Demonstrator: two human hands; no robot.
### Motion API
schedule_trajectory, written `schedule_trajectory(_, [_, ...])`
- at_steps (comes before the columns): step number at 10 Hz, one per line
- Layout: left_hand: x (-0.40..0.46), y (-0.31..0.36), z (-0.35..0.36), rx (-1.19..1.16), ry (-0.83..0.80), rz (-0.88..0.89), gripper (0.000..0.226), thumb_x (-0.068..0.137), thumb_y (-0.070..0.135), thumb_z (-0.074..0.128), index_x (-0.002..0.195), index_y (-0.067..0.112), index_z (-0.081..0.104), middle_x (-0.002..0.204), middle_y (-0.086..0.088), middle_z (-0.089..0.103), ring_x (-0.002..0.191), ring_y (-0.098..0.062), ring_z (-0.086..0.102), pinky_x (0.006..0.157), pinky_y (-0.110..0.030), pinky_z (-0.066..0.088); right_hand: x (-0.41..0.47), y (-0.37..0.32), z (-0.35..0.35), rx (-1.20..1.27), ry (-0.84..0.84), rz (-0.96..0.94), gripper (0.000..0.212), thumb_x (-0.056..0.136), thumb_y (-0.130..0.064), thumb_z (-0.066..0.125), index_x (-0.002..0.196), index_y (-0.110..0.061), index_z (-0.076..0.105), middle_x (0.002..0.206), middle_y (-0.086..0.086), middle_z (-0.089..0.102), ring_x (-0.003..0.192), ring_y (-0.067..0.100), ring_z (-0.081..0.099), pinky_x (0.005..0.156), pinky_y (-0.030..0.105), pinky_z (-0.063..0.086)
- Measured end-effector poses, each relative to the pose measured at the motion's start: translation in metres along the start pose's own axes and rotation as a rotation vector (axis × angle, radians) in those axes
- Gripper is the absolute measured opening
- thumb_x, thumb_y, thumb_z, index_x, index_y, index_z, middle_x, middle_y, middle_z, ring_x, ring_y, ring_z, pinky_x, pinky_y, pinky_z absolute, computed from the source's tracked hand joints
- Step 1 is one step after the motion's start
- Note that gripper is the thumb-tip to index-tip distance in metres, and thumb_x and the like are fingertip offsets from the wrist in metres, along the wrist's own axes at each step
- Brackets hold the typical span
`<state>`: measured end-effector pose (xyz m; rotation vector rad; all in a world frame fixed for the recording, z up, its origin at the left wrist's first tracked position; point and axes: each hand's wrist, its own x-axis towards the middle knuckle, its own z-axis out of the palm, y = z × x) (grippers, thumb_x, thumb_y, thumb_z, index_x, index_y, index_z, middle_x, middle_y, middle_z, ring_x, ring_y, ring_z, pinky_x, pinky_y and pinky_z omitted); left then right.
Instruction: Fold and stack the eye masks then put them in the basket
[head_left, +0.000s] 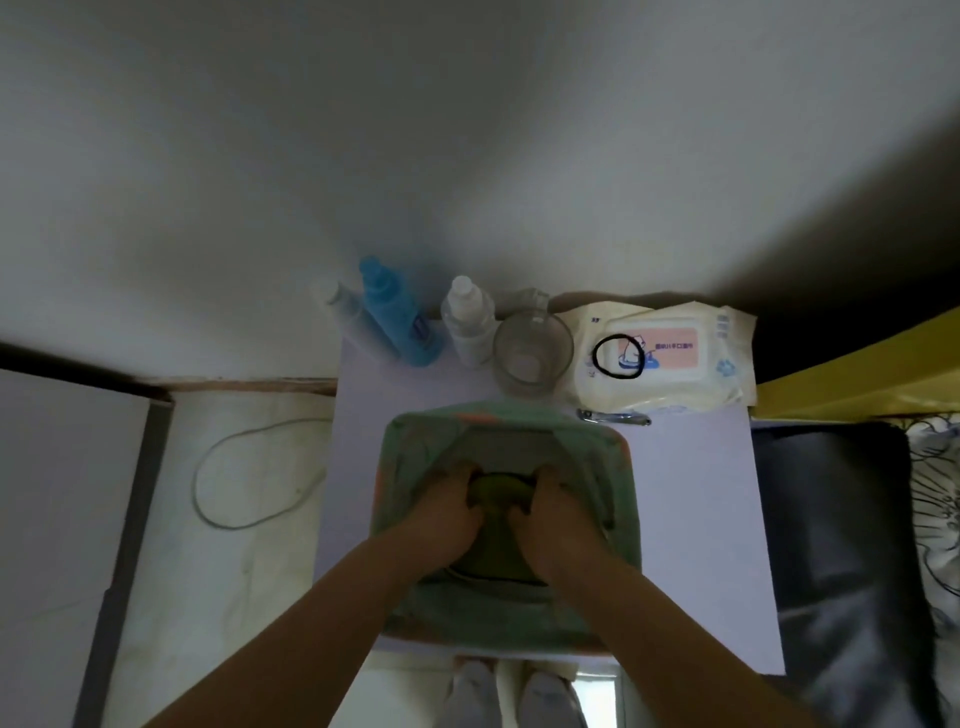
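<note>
Hands meet inside a green fabric basket (618, 499) that sits on a pale counter (691, 519), seen from above by a camera on the person's head. Both bare forearms reach forward from the bottom of the picture. The left hand (447, 512) and the right hand (550, 512) lie side by side, low in the basket, each gripping one end of a small bundle of dark olive eye masks (501, 491). The fingers of both hands are curled closed around the bundle, which rests between them near the basket's floor; how many masks it holds cannot be told. Along the far edge of the counter, against a white wall, stand a white bottle (340, 312), a blue bottle (397, 322), a clear spray bottle (467, 319) and an empty glass cup (532, 348). To the right of the cup lies a pack of wet wipes (670, 353) with a black hair tie (619, 356) lying on its lid. Just in front of the pack is a small metal nail clipper (613, 417). On the floor to the left lies a looped cable (249, 478). Two feet in pale socks (519, 691) show below the counter's near edge.
</note>
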<state>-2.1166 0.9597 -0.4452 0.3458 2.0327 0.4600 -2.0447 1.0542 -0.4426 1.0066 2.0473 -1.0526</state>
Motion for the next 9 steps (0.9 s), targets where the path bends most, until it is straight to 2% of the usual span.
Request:
schedule_trajectory(2, [0.012, -0.003, 0.009, -0.001, 0.050, -0.041, 0.033, 0.090, 0.006, 0.040, 0.122, 0.003, 0.046, 0.127, -0.020, 0.055, 0.114, -0.029, 0.052, 0.091, -0.028, 0.040, 0.013, 0.000, 0.006, -0.018, -0.006, 0.028, 0.036, 0.093, -0.021, 0.047, 0.125, -0.006, 0.038, 0.124, 0.018, 0.054, 0.111, 0.031, 0.056, 0.088, 0.033, 0.045])
schedule_trajectory(4, [0.008, -0.005, 0.007, -0.022, 0.048, -0.023, 0.033, 0.089, 0.006, 0.044, 0.121, 0.004, 0.048, 0.126, -0.019, 0.056, 0.114, -0.030, 0.053, 0.095, -0.029, 0.040, 0.009, -0.003, 0.003, -0.125, -0.013, 0.027, 0.039, 0.094, -0.023, 0.046, 0.129, -0.007, 0.038, 0.128, 0.017, 0.052, 0.115, 0.030, 0.054, 0.094, 0.035, 0.045])
schedule_trajectory(5, [0.001, -0.001, 0.003, -0.030, 0.035, 0.001, 0.035, 0.088, 0.006, 0.044, 0.122, 0.003, 0.048, 0.126, -0.020, 0.057, 0.113, -0.030, 0.054, 0.099, -0.034, 0.043, 0.000, -0.006, 0.000, -0.209, 0.028, 0.011, 0.038, 0.093, -0.022, 0.046, 0.128, -0.009, 0.039, 0.128, 0.016, 0.049, 0.116, 0.030, 0.053, 0.097, 0.039, 0.047])
schedule_trajectory(6, [-0.009, 0.004, -0.004, -0.016, 0.055, 0.030, 0.037, 0.090, 0.009, 0.043, 0.127, 0.006, 0.046, 0.131, -0.016, 0.054, 0.117, -0.027, 0.052, 0.100, -0.028, 0.040, -0.012, -0.009, -0.004, -0.269, 0.095, -0.050, 0.038, 0.091, -0.020, 0.050, 0.127, -0.012, 0.039, 0.128, 0.014, 0.049, 0.114, 0.026, 0.053, 0.097, 0.036, 0.047])
schedule_trajectory(8, [-0.033, 0.018, -0.021, 0.051, 0.113, 0.110, 0.031, 0.090, 0.016, 0.044, 0.120, 0.010, 0.052, 0.126, -0.010, 0.058, 0.112, -0.021, 0.054, 0.091, -0.023, 0.040, -0.037, -0.013, -0.020, -0.300, 0.122, -0.151, 0.026, 0.096, -0.020, 0.041, 0.120, -0.013, 0.049, 0.121, 0.008, 0.060, 0.107, 0.021, 0.060, 0.093, 0.031, 0.050])
schedule_trajectory(9, [-0.052, 0.025, -0.031, 0.096, 0.158, 0.143, 0.027, 0.091, 0.019, 0.043, 0.114, 0.011, 0.055, 0.118, -0.009, 0.062, 0.101, -0.020, 0.058, 0.083, -0.024, 0.043, -0.053, -0.015, -0.033, -0.278, 0.104, -0.174, 0.030, 0.096, -0.023, 0.041, 0.124, -0.013, 0.048, 0.124, 0.007, 0.059, 0.112, 0.022, 0.058, 0.094, 0.030, 0.046])
